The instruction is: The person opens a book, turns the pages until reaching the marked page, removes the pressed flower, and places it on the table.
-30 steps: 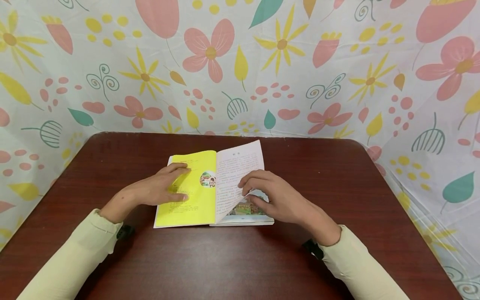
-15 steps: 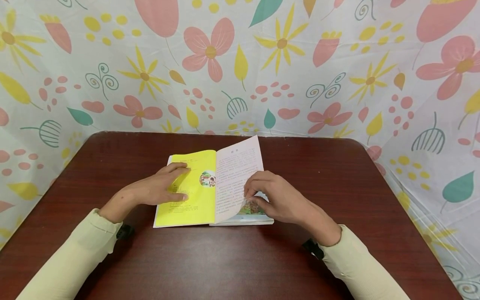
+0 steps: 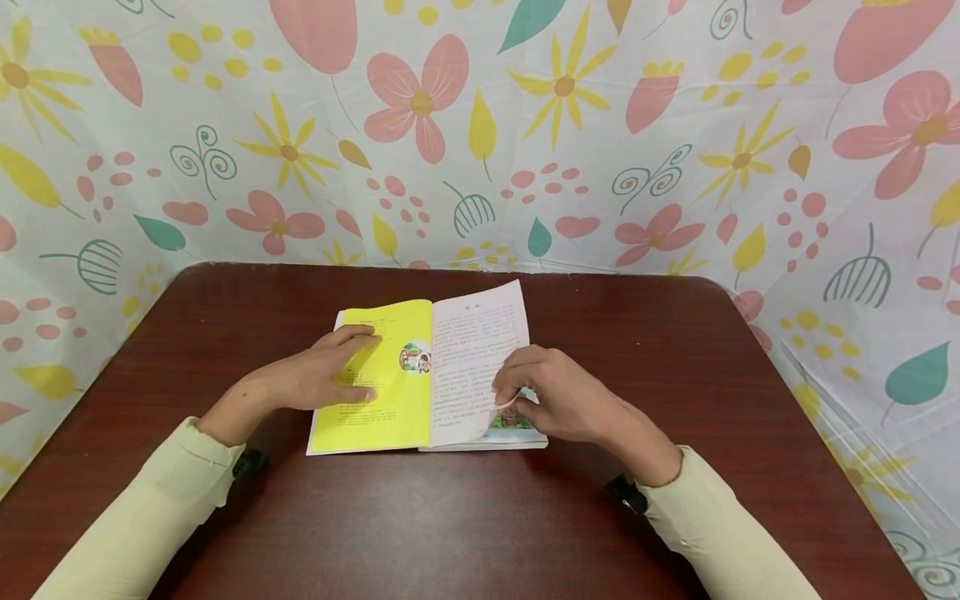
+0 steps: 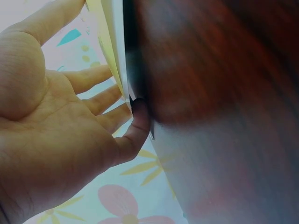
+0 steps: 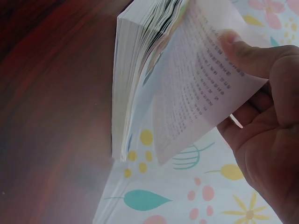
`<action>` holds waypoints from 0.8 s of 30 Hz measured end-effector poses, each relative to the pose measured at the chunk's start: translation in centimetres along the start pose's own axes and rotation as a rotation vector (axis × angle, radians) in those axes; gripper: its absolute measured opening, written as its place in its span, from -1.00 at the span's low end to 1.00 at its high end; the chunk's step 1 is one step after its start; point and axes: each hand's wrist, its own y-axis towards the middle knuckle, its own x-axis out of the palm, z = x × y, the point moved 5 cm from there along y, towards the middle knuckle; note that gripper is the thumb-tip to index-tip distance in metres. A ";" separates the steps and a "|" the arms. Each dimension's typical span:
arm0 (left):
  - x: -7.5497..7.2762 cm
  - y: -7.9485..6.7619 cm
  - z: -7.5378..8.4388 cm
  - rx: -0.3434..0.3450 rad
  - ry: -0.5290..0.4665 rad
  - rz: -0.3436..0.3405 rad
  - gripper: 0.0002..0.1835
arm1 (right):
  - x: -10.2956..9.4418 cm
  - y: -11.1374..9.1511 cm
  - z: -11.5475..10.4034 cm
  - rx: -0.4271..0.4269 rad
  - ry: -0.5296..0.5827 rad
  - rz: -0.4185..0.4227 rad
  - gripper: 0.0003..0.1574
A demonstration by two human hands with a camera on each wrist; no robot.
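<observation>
1. Since the frame of half a second ago, the far corner of the printed page [image 3: 472, 350] has been lowered and shifted slightly outward, away from the left fingers; the right fingers have been drawn slightly outward too, while the left hand [image 3: 322, 379] has been kept in place.
2. The book [image 3: 487, 447] is laid open on the table [image 3: 420, 517], between and beneath both sets of fingers.
3. The printed page is pinched near its outer edge by the right hand [image 3: 555, 396]: in the right wrist view, the thumb [image 5: 254, 58] is set against the print, with other fingertips behind the sheet.
4. The left fingers are spread over the yellow page [image 3: 390, 425], nothing clenched; how firmly it is pressed cannot be told.
5. Below the right fingertips, part of a picture page [image 3: 513, 418] is uncovered.
6. The pinch is best kept light, since the sheet is already bowed at the fingertips and could be creased.
7. It should be checked behind the thumb that only one sheet is held.
8. The yellow page is best kept flat under the left fingers, so that the book is not dragged.
</observation>
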 end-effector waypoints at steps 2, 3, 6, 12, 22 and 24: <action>0.0 0.0 0.0 -0.001 0.003 -0.002 -0.05 | 0.0 0.0 0.2 0.003 0.011 0.001 -0.71; 0.0 0.0 0.0 -0.001 0.005 -0.002 -0.04 | 0.0 0.0 0.3 0.011 0.019 0.009 -0.70; 0.0 0.1 0.0 -0.004 0.010 -0.003 -0.04 | -0.2 0.0 0.9 0.043 0.039 0.049 -0.69; 0.0 0.1 0.0 -0.006 0.011 -0.005 -0.04 | -0.4 -0.1 2.4 0.166 0.011 0.155 -0.09; -0.1 0.2 -0.1 -0.012 0.027 0.007 -0.03 | 0.8 0.3 2.1 0.300 0.354 0.111 0.14; -0.1 0.2 -0.1 -0.014 0.031 0.013 -0.04 | 1.1 0.5 1.2 0.261 0.419 0.101 0.04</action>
